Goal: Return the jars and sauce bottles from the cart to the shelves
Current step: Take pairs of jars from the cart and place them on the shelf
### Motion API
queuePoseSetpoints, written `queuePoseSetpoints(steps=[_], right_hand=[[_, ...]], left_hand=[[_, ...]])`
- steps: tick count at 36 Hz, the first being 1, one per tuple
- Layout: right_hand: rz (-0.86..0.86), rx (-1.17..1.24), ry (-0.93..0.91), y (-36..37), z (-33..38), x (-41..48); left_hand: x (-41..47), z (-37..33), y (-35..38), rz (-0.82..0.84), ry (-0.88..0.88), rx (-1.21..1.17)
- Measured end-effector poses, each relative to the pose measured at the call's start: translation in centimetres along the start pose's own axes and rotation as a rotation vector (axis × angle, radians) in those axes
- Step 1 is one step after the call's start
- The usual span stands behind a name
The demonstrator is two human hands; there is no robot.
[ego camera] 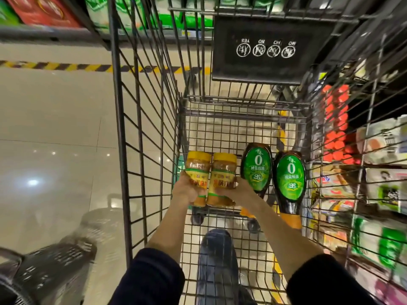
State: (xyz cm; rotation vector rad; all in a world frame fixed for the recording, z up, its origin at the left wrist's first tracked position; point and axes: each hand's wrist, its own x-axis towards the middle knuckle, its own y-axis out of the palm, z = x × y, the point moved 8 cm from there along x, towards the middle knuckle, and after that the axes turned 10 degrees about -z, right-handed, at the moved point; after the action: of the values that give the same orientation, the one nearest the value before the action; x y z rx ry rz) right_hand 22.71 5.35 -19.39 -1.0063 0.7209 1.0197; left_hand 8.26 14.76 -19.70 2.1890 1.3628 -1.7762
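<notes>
Dark navy sleeves (152,276) end above bare forearms, with a dark blue trouser leg (217,260).

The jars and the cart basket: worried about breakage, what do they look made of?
Jars: clear glass or plastic, since brown contents show through; which, I cannot tell. Lids look matte yellow plastic. Cart: dark-coated metal wire, thin rigid grid.

Dim indoor light, wide-angle warp, soft edges.
Ceiling lamps glare as white spots on the glossy floor (33,182). The shelves (378,194) at right and the basket (61,260) at lower left are blur-smeared. The cart (123,128) wires bow outward. The sauce bottles (255,168) at centre are sharp.
</notes>
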Motion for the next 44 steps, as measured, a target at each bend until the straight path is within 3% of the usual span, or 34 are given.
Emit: queuePoseSetpoints(steps=[8,12,18,27,40,44], right_hand=[[-0.073,0.044,0.011,-1.0,-0.1,-0.2],[-0.046,0.122,0.045,-1.7,0.0,-1.0],[0.022,0.18,-0.062,-4.3,2.1,-3.5],[-0.062,0.143,-0.193,-11.1,3.7,-10.4],[-0.182,0.532,-0.482,-22.1,3.2,-28.2],[-0.237,0.535,-0.621,-24.8,2.2,-35.6]], left_hand=[[-0.7,0.0,-0.3,-0.024,-0.031,-0.046],[-0.8,0.3,-0.5,-0.038,-0.05,-0.039],[-4.4,-2.6,-1.0,0.03,-0.033,-0.165],[-13.0,-9.0,-3.5,0.098,0.182,-0.338],[-33.2,-15.2,-8.2,0.102,0.658,-0.343],[-41.4,-15.9,-9.2,0.125,0.824,-0.383]])
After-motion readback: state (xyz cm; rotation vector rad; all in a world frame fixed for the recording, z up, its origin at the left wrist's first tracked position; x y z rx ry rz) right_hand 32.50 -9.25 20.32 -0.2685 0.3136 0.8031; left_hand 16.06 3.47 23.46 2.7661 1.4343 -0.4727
